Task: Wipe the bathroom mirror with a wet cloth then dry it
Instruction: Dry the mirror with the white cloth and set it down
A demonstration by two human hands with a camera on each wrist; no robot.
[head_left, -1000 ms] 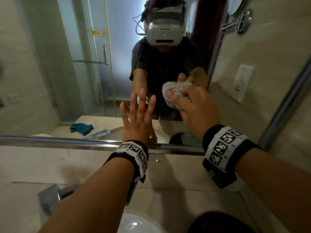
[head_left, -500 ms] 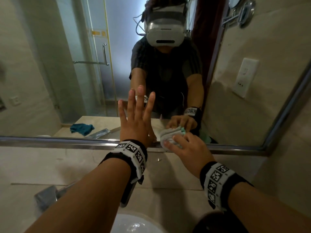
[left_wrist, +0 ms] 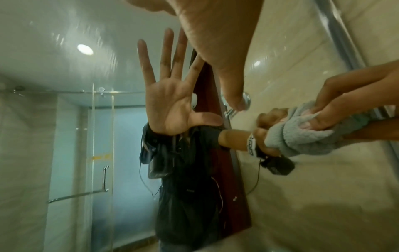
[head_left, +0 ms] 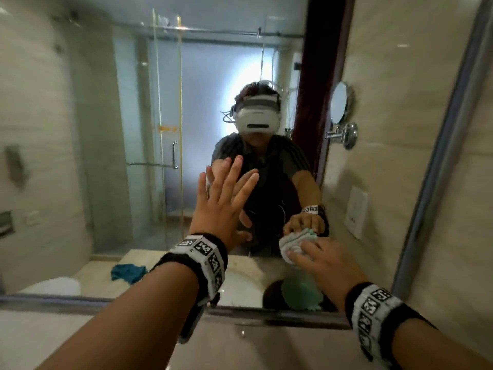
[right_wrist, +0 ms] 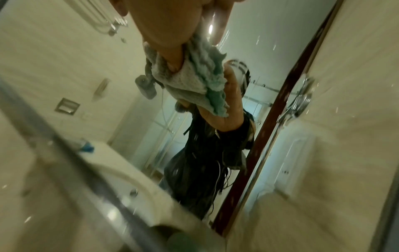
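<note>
Wiping hand: right hand [head_left: 324,259] is curling its fingers round the bunched cloth [head_left: 292,244] and pressing it onto the mirror [head_left: 112,145], low on the glass just above the mirror's bottom frame, probably to work the lower strip.
Bracing hand: left hand [head_left: 222,201] is spreading flat, fingers straight, holding nothing, apparently touching the mirror left of the cloth, likely for balance.
Spare cloth: a blue cloth [head_left: 128,272] is showing in the mirror's reflection, lying on the tabletop.

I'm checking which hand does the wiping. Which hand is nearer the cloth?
Right. The right hand grips the cloth and presses it against the mirror low down. The left hand is spread open in front of the glass, up and to the left, apart from the cloth.
</note>
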